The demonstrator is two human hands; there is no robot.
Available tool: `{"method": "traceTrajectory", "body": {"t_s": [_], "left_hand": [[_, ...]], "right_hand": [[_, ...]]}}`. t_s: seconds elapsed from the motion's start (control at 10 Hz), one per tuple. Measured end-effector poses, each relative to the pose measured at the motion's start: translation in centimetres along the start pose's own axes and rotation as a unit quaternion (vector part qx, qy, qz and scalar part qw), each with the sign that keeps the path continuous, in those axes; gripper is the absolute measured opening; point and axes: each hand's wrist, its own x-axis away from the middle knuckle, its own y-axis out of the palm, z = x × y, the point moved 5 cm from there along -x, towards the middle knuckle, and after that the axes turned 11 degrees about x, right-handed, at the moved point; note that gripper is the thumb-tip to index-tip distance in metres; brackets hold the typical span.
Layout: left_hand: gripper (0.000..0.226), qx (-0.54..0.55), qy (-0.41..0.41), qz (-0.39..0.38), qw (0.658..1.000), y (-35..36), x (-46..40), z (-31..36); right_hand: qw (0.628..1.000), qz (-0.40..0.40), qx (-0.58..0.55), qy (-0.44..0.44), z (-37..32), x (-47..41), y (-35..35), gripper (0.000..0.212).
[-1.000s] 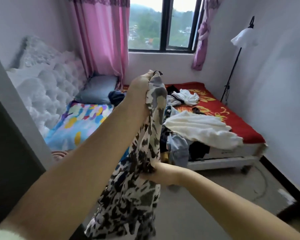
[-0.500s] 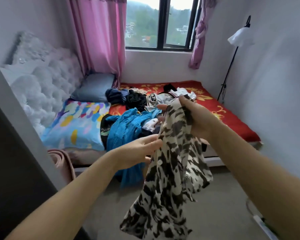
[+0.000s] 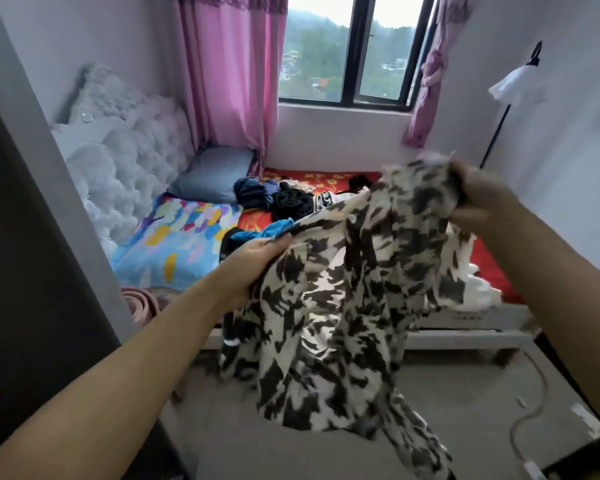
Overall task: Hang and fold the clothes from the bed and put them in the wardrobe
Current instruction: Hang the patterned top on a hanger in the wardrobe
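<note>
Hands spread a black-and-white patterned garment (image 3: 343, 306) in the air in front of the bed (image 3: 465, 323); the left hand (image 3: 253, 261) grips 1 edge of the cloth low and to the left, fingers curled round the fabric; the right hand (image 3: 478, 199) holds another part higher and to the right, fingers closed over a bunched section, though motion blur softens the detail there; between the 2 hands the garment sags and its lower part hangs loose above the grey floor (image 3: 447, 393); behind it, on the red bedsheet (image 3: 326, 176), lies a pile of dark clothes (image 3: 284, 199), with a blue garment (image 3: 274, 230) just beside the left hand; a grey pillow (image 3: 212, 174) and a multicoloured pillow (image 3: 174, 237) sit near the tufted white headboard (image 3: 125, 161); pink curtains (image 3: 229, 71) frame the window (image 3: 354, 50); a floor lamp (image 3: 513, 84) stands by the right wall
</note>
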Motion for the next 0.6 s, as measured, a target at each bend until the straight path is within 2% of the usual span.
{"method": "traceTrajectory", "body": {"t_s": [0.1,0.2,0.3,0.4,0.5,0.6], "left_hand": [[0.029,0.095,-0.016,0.02,0.995,1.8,-0.7,1.6],[0.028,0.153,-0.04,0.054,0.986,2.6,-1.0,1.9],[0.024,0.173,-0.045,0.088,0.98,1.8,-1.8,2.1],[0.031,0.175,-0.075,0.096,0.977,1.1,-1.3,2.6],[0.035,-0.041,-0.009,0.034,0.999,2.9,-0.1,2.8],[0.038,-0.235,-0.116,0.3,0.917,-0.4,3.2,4.7]], "right_hand": [[0.971,-0.062,0.204,0.109,5.7,0.0,-0.9,0.042],[0.789,-0.15,0.579,0.143,10.1,1.5,0.7,0.044],[0.605,-0.199,0.771,-0.007,12.3,3.2,4.8,0.07],[0.599,-0.162,0.739,-0.264,12.6,7.1,10.5,0.114],[0.642,-0.071,0.6,-0.471,10.1,8.3,14.0,0.103],[0.622,-0.11,0.501,-0.591,7.7,8.1,17.3,0.048]]}}
